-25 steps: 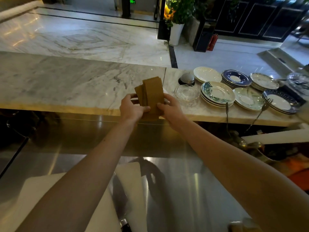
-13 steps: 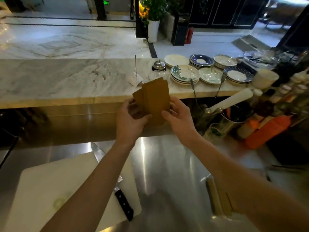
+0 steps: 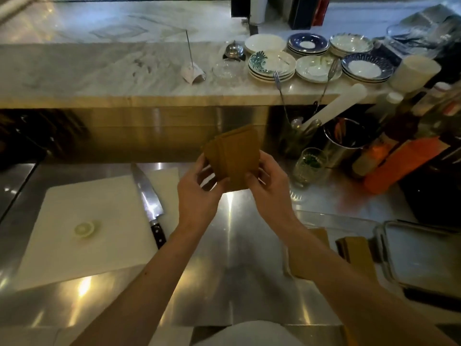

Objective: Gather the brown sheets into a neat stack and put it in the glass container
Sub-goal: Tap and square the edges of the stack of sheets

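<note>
Lying at the lower right on the steel tabletop point(image 3: 232, 258), the glass container point(image 3: 424, 258) is waiting beside more sheets point(image 3: 356, 253); both hands point(image 3: 199, 193) point(image 3: 270, 186) are grasping a fanned, unsquared stack point(image 3: 234, 156) in midair.

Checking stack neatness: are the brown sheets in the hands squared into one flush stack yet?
No: the brown sheets are fanned, edges offset, held between the left hand and right hand.

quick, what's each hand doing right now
Left hand: closed on the left edge of the brown sheets.
Right hand: closed on the right edge of the same sheets.
</note>
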